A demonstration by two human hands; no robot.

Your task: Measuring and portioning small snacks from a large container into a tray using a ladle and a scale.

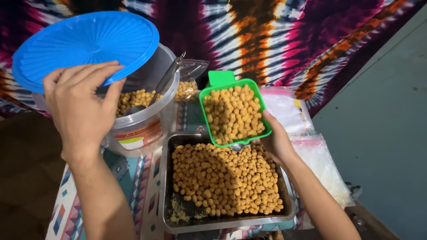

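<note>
My left hand (80, 109) grips the blue lid (84, 46), tilted over the clear bucket (147, 120); my right hand (276, 140) is closed on the full green scoop (233, 111) above the steel tray (222, 224) of yellow snack balls (227, 180), perhaps coated nuts

Tub (147, 124) left of tray (284, 213); scoop (233, 111) above (bags (320, 160) right).

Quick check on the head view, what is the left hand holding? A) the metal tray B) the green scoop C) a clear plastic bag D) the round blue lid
D: the left hand grips the edge of the round blue lid, tilted over the clear bucket, while the green scoop full of yellow-brown snack balls sits in the right hand above the metal tray.
</note>
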